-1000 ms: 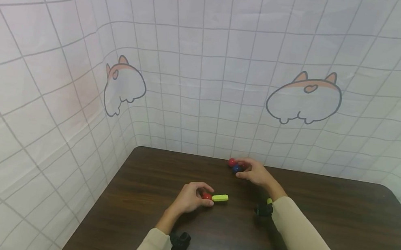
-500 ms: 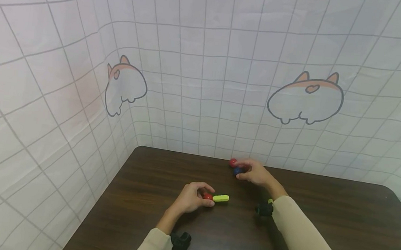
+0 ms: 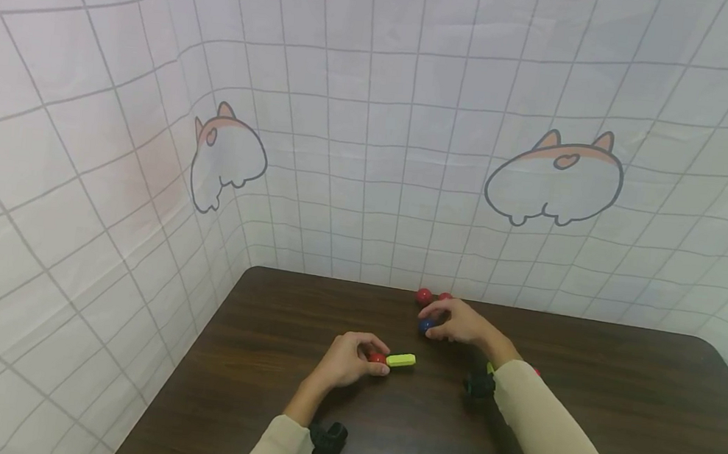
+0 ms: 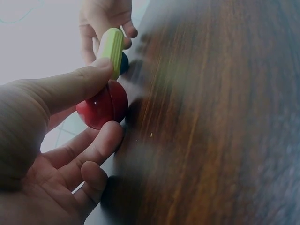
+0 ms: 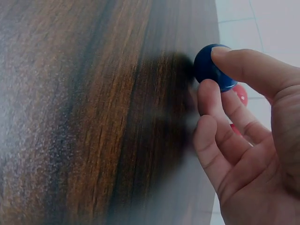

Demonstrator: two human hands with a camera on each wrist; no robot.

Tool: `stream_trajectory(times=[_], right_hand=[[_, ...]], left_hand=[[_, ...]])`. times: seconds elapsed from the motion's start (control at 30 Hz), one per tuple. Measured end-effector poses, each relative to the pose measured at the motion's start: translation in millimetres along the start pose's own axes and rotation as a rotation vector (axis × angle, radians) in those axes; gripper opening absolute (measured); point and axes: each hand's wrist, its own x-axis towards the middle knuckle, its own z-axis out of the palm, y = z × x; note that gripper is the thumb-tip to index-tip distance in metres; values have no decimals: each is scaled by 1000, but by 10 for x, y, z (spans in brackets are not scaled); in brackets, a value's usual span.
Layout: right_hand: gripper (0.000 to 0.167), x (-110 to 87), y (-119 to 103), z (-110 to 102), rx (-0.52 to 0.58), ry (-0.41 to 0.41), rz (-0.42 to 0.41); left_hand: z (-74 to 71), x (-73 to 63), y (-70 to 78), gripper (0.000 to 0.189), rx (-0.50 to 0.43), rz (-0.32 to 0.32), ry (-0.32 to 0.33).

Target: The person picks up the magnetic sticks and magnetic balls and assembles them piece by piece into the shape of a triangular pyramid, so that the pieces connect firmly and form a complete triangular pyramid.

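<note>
In the head view my left hand (image 3: 344, 362) holds a glossy red ball (image 3: 377, 359) between thumb and fingers, low over the table. A yellow-green ridged stick (image 3: 401, 360) extends from the ball's right side; in the left wrist view the thumb tip lies against this stick. Farther back, my right hand (image 3: 468, 325) pinches a dark blue ball (image 5: 208, 68) between thumb and fingers, close to the tabletop. Behind that hand, near the table's far edge, sit two red balls (image 3: 423, 297), one partly covered by the hand.
The dark wood table (image 3: 619, 402) meets a white gridded curtain (image 3: 372, 146) at its back edge. By the right cuff, parts of a yellow-green piece (image 3: 490, 367) and a red one (image 3: 536, 373) peek out. Black wrist cameras (image 3: 328, 439) hang under both wrists.
My right hand has drawn the blue ball nearer, away from the red balls at the back, uncovering a second red one. My left hand stays in place with its red ball and stick.
</note>
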Motion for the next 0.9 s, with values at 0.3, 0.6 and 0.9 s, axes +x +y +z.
stream_trajectory(times=[0.3, 0.6, 0.9], right_hand=[[35, -34, 0, 1, 27, -36, 29], [35, -111, -11, 17, 65, -37, 28], [35, -234, -9, 6, 108, 4, 1]], left_hand=[[-9, -6, 13, 25, 10, -11, 8], [5, 0, -12, 26, 15, -21, 14], [5, 1, -20, 27, 5, -25, 6]])
